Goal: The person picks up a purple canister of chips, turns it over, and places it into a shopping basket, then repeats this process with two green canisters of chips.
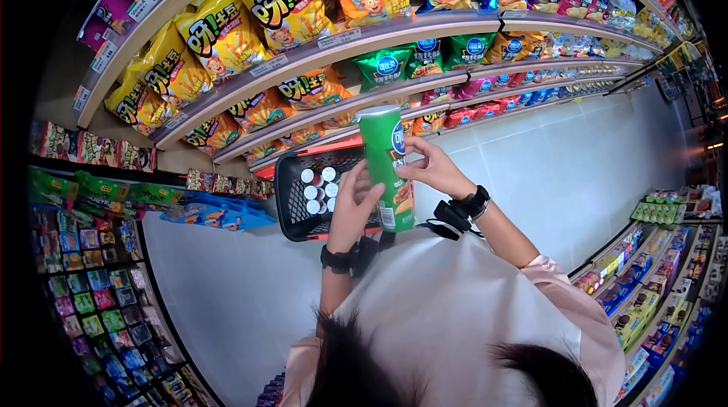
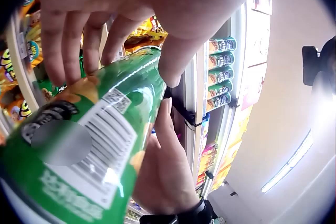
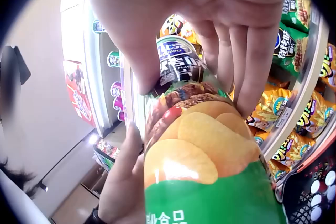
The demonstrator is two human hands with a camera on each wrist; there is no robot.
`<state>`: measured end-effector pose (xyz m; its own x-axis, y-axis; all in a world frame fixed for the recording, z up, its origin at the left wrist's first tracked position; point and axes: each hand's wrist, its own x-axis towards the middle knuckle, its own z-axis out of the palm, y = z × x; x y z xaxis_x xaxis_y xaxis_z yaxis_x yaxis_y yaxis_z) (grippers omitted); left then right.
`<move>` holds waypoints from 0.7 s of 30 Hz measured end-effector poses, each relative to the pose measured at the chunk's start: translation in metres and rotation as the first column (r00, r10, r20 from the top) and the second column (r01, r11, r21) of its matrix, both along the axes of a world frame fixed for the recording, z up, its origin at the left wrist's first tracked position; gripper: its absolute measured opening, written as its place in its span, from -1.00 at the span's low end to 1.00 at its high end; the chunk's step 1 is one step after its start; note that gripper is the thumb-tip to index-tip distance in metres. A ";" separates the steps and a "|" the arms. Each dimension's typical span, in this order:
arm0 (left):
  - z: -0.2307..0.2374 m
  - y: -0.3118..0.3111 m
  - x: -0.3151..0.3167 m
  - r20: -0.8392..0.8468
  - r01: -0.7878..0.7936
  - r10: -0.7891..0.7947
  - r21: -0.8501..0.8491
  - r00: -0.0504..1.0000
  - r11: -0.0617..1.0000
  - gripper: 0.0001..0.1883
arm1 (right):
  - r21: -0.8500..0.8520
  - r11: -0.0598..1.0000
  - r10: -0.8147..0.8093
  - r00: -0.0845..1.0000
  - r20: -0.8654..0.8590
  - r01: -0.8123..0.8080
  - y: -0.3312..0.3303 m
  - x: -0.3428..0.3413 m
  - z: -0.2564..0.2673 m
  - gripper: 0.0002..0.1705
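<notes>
Green canister: a tall, smooth, glossy green cylinder (image 1: pixel 388 176) with a pale end stood at 12 o'clock of the head view's centre, held up in both hands, its pale end toward 12.
Printed sides: the left wrist view showed a barcode panel (image 2: pixel 107 153); the right wrist view showed golden, oval crisps (image 3: pixel 210 142).
Left hand: at the canister's 8 o'clock, the bare left hand (image 1: pixel 353 201) gripped it between thumb and fingers.
Right hand: at 3 o'clock, the bare right hand (image 1: pixel 438 172) pinched the canister, thumb opposite the fingers.
Wrists: each wore a black band, the right one (image 1: pixel 476 202) below a pale pink fabric sleeve (image 1: pixel 547 279).
Basket: at the canister's 9 o'clock sat a black lattice-walled basket (image 1: pixel 287 213), holding a cluster of containers with round white lids (image 1: pixel 312 193).
Shelves: crinkled, puffy yellow bags (image 1: pixel 287 9) filled 11 o'clock; glossy green bags (image 1: pixel 385 67) stood at 12.
Floor: smooth grey tiles (image 1: pixel 531 164) stretched toward 3.
</notes>
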<state>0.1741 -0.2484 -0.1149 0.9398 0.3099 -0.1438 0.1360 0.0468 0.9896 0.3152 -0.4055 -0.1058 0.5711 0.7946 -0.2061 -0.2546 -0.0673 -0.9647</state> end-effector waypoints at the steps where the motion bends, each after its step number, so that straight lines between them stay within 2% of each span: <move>1: 0.007 -0.002 0.001 0.018 -0.025 0.025 0.024 1.000 0.999 -0.37 | -0.005 1.000 -0.008 0.998 0.060 0.009 0.001 -0.002 0.001 -0.39; 4: 0.011 -0.009 0.001 0.001 -0.080 0.081 0.129 0.997 0.988 -0.33 | -0.029 0.999 -0.023 0.974 0.227 0.030 0.006 -0.008 0.004 -0.35; 6: 0.018 -0.009 0.001 -0.038 -0.084 0.093 0.206 0.995 0.975 -0.29 | -0.006 1.000 0.003 0.966 0.259 -0.002 0.004 -0.009 0.009 -0.37; 9: 0.026 0.000 -0.001 0.025 -0.066 0.065 0.059 0.998 0.996 -0.29 | 0.055 0.994 0.074 0.965 0.252 -0.091 -0.001 -0.004 0.026 -0.41; 10: 0.025 0.005 -0.002 0.036 -0.028 0.032 -0.102 0.999 0.994 -0.31 | 0.092 0.989 0.088 0.970 0.226 -0.111 -0.002 -0.002 0.030 -0.41; 11: 0.029 0.007 -0.003 0.055 -0.014 0.024 -0.179 0.998 0.984 -0.31 | 0.128 0.983 0.101 0.975 0.200 -0.129 -0.004 -0.001 0.033 -0.41; 12: 0.034 0.008 -0.005 0.074 0.004 0.015 -0.256 0.997 0.967 -0.32 | 0.125 0.982 0.134 0.986 0.096 -0.145 -0.006 -0.002 0.034 -0.40; 13: 0.038 0.007 -0.005 0.093 0.026 0.005 -0.332 0.996 0.943 -0.33 | 0.140 0.979 0.136 0.987 0.086 -0.147 -0.006 -0.004 0.031 -0.41; 15: 0.031 0.003 -0.008 0.103 0.043 -0.006 -0.361 0.995 0.932 -0.36 | 0.167 0.975 0.136 0.989 0.064 -0.145 -0.005 -0.008 0.022 -0.43; 18: 0.022 -0.001 -0.013 0.109 0.027 0.014 -0.363 0.994 0.931 -0.37 | 0.062 0.983 0.171 0.983 0.061 -0.175 -0.011 -0.010 0.023 -0.42; 21: 0.014 -0.006 -0.020 0.101 0.007 0.034 -0.380 0.994 0.925 -0.37 | 0.078 0.989 0.126 0.991 0.048 -0.129 -0.012 -0.020 0.023 -0.42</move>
<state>0.1544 -0.2545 -0.1008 0.9519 0.2643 -0.1552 0.0304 0.4224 0.9059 0.2953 -0.4180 -0.0825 0.4709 0.8745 -0.1161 -0.2073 -0.0183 -0.9781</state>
